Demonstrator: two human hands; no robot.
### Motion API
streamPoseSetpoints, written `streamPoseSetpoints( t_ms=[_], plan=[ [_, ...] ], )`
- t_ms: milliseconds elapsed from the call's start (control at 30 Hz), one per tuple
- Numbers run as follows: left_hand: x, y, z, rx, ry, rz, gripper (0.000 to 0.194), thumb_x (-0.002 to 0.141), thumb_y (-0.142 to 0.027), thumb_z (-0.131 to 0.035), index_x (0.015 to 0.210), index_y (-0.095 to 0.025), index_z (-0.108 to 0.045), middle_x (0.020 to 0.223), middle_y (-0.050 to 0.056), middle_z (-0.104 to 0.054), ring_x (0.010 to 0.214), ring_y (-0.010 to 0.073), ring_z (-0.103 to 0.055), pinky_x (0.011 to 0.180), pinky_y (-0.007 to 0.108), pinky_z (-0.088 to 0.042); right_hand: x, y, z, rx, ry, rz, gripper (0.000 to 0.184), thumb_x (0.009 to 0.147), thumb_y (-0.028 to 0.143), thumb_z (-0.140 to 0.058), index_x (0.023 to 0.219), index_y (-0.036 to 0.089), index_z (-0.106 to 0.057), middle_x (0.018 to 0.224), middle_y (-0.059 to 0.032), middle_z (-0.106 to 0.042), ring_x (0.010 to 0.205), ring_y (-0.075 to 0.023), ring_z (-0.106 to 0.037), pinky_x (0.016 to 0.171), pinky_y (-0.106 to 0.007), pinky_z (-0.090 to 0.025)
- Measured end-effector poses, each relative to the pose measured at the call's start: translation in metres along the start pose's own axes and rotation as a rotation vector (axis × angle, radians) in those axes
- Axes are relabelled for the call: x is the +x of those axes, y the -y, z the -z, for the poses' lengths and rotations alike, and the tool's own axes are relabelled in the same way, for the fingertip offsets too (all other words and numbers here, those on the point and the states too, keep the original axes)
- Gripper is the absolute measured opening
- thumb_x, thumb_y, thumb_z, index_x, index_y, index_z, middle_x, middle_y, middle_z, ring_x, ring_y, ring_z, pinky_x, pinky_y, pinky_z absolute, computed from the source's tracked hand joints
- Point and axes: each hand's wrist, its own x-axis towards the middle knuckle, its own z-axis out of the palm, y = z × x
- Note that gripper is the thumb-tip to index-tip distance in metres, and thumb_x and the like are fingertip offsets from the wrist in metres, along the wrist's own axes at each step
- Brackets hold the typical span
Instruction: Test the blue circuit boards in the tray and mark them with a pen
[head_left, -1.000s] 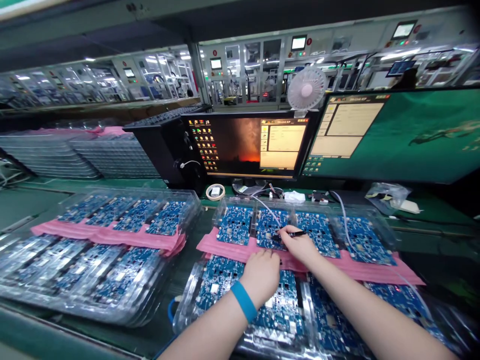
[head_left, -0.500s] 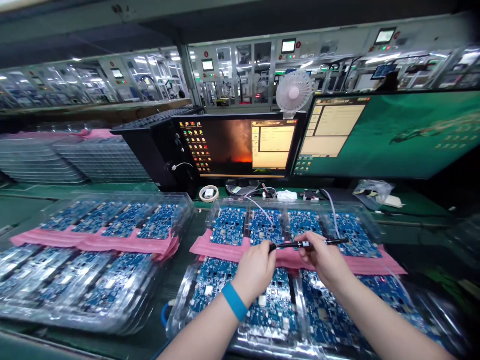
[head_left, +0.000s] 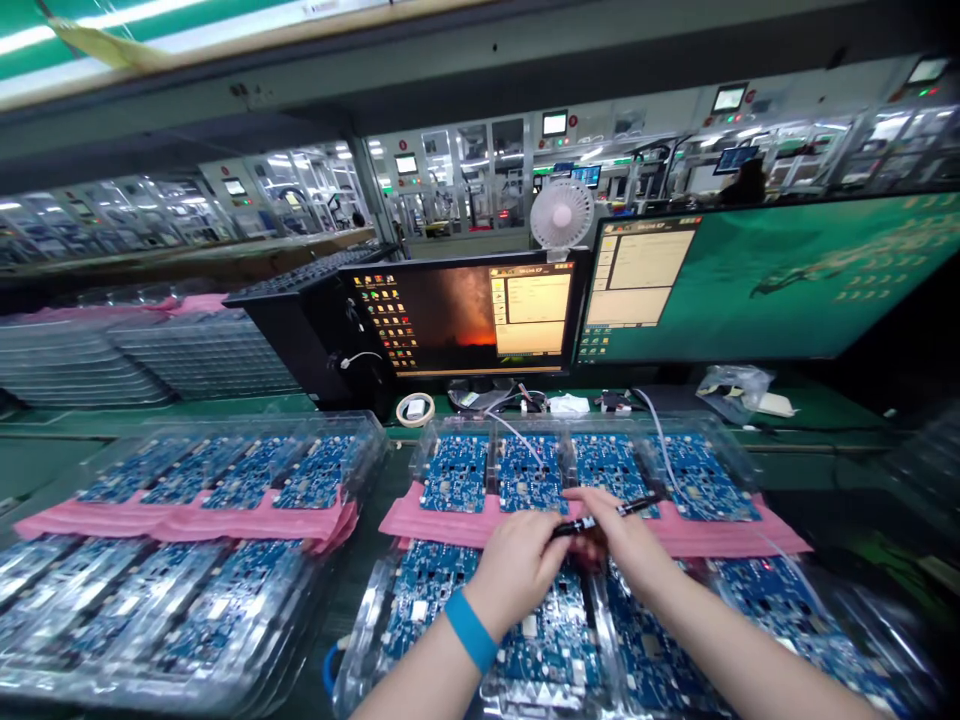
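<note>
A black marker pen (head_left: 589, 524) slants between my two hands over the pink foam strip (head_left: 465, 522). My right hand (head_left: 626, 545) is closed, its fingers gripping the marker's barrel, with the right end sticking out past the knuckles. My left hand (head_left: 521, 560), with a blue band (head_left: 470, 632) on the wrist, is closed round the marker's left end. Beneath both hands lies a clear plastic tray (head_left: 375, 610) of blue circuit boards (head_left: 457, 475), in rows either side of the foam. Thin pale cables (head_left: 660, 430) run onto some boards.
A second tray of boards (head_left: 247, 470) with pink foam (head_left: 202, 522) lies to the left. Behind stand two monitors (head_left: 457, 320), a black computer case (head_left: 307, 335), a small fan (head_left: 561, 215), a tape roll (head_left: 415, 409) and a plastic bag (head_left: 731, 390). Stacked trays (head_left: 202, 355) stand back left.
The gap between the marker's left end and the black piece in my left hand has closed. My hands are closer together, and the marker tilts more. The view has tipped upward.
</note>
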Motion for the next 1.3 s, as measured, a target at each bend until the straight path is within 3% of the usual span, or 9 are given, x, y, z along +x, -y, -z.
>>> streamPoseSetpoints(
  t_ms=[100, 300, 433, 500, 600, 733, 833, 1000, 1300],
  plan=[
    [-0.001, -0.004, 0.003, -0.093, 0.060, -0.011, 0.025, 0.085, -0.026, -0.039, 0.105, -0.021, -0.053, 0.099, 0.004, -0.060, 0.093, 0.0183, -0.053, 0.082, 0.033, -0.039, 0.000, -0.011, -0.004, -0.073, 0.115, 0.001, 0.050, 0.081, 0.042, -0.023, 0.118, 0.015, -0.044, 0.055, -0.0005, -0.050, 0.046, -0.0147, -0.048, 0.043, -0.022, -0.033],
    [0.001, -0.006, 0.001, -0.320, 0.114, 0.020, 0.023, 0.084, -0.018, -0.036, 0.097, -0.019, -0.056, 0.088, 0.001, -0.063, 0.085, 0.0134, -0.056, 0.078, 0.025, -0.041, -0.003, -0.009, -0.009, -0.071, 0.107, 0.060, 0.050, 0.084, 0.042, -0.020, 0.106, 0.012, -0.053, 0.063, -0.0026, -0.055, 0.045, -0.0120, -0.047, 0.042, -0.020, -0.034],
    [0.007, -0.004, 0.003, -0.163, 0.082, 0.052, 0.022, 0.084, -0.022, -0.037, 0.093, -0.019, -0.057, 0.093, 0.002, -0.060, 0.088, 0.0139, -0.053, 0.080, 0.026, -0.040, -0.002, -0.008, -0.012, -0.153, 0.119, 0.041, 0.055, 0.086, 0.048, -0.018, 0.113, 0.011, -0.047, 0.050, 0.0005, -0.051, 0.038, -0.0113, -0.043, 0.038, -0.019, -0.030],
    [0.016, 0.000, 0.009, -0.017, 0.024, 0.112, 0.023, 0.083, -0.025, -0.039, 0.097, -0.019, -0.056, 0.100, 0.003, -0.058, 0.095, 0.0151, -0.050, 0.084, 0.027, -0.038, -0.002, -0.009, -0.009, -0.275, 0.102, 0.108, 0.054, 0.088, 0.048, -0.016, 0.120, 0.012, -0.040, 0.053, 0.0005, -0.053, 0.038, -0.0121, -0.045, 0.038, -0.020, -0.032],
    [0.037, 0.012, 0.015, 0.133, -0.035, 0.259, 0.028, 0.083, -0.028, -0.037, 0.099, -0.016, -0.056, 0.101, 0.007, -0.058, 0.096, 0.0174, -0.051, 0.085, 0.028, -0.037, 0.001, -0.010, 0.000, -0.514, 0.020, 0.275, 0.046, 0.089, 0.045, -0.020, 0.116, 0.016, -0.044, 0.074, -0.0045, -0.059, 0.064, -0.0161, -0.057, 0.058, -0.024, -0.044],
    [0.068, 0.030, 0.009, 0.212, 0.029, 0.394, 0.024, 0.080, -0.031, -0.043, 0.084, -0.015, -0.061, 0.086, 0.008, -0.063, 0.082, 0.0191, -0.057, 0.074, 0.028, -0.042, 0.006, -0.016, 0.011, -0.861, 0.037, 0.399, 0.034, 0.085, 0.033, -0.034, 0.112, 0.016, -0.048, 0.101, -0.0084, -0.056, 0.091, -0.0204, -0.053, 0.078, -0.028, -0.041],
    [0.083, 0.035, -0.002, 0.260, 0.084, 0.462, 0.022, 0.078, -0.033, -0.049, 0.080, -0.016, -0.061, 0.081, 0.007, -0.064, 0.077, 0.0177, -0.059, 0.068, 0.027, -0.043, 0.008, -0.021, 0.010, -0.958, 0.046, 0.365, 0.036, 0.080, 0.026, -0.043, 0.114, 0.016, -0.049, 0.101, -0.0104, -0.056, 0.091, -0.0243, -0.054, 0.077, -0.031, -0.041],
    [0.092, 0.032, -0.015, 0.344, 0.130, 0.507, 0.025, 0.083, -0.035, -0.046, 0.084, -0.013, -0.058, 0.085, 0.004, -0.061, 0.081, 0.0148, -0.057, 0.076, 0.034, -0.043, 0.008, -0.019, 0.005, -1.061, 0.058, 0.331, 0.036, 0.080, 0.024, -0.044, 0.115, 0.019, -0.049, 0.096, -0.0090, -0.059, 0.087, -0.0246, -0.056, 0.072, -0.029, -0.042],
    [0.095, 0.022, -0.025, 0.491, 0.117, 0.552, 0.027, 0.085, -0.034, -0.043, 0.097, -0.012, -0.053, 0.092, 0.006, -0.058, 0.085, 0.0164, -0.056, 0.077, 0.038, -0.043, 0.006, -0.015, 0.006, -1.109, 0.080, 0.303, 0.032, 0.078, 0.024, -0.044, 0.109, 0.021, -0.050, 0.090, -0.0075, -0.059, 0.083, -0.0236, -0.057, 0.064, -0.026, -0.040]
  ],
)
